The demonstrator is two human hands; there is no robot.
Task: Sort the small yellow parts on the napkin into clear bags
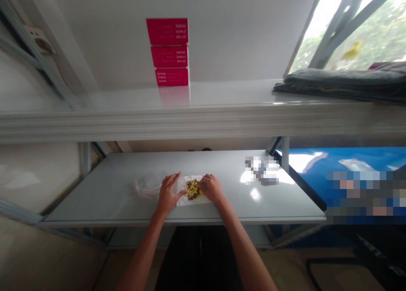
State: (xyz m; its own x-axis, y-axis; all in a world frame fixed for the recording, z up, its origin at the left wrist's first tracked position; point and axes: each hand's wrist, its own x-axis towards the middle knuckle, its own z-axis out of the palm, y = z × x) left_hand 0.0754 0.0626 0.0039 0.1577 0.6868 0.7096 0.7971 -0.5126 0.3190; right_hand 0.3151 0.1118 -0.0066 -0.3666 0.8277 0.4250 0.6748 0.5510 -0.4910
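A small white sheet or pouch (182,201) lies on the grey table before me. On it is a loose heap of small yellow and dark brown pieces (193,189), too small to name. At its left edge rests my left hand (169,193), thumb and fingers apart, the thumb beside the heap. My right hand (212,188) bends over the right side of the heap with its fingers drawn together; what they pinch, if anything, is hidden. Left of my left hand lie thin see-through bags (150,181) with pinkish strings (144,192).
Above the table's back runs a pale shelf (127,122) bearing three stacked red boxes (173,56) and folded dark cloth (333,83). A blurred-out item (263,170) lies at the table's right. Beyond is a blue surface (304,168); a chair (330,261) stands lower right.
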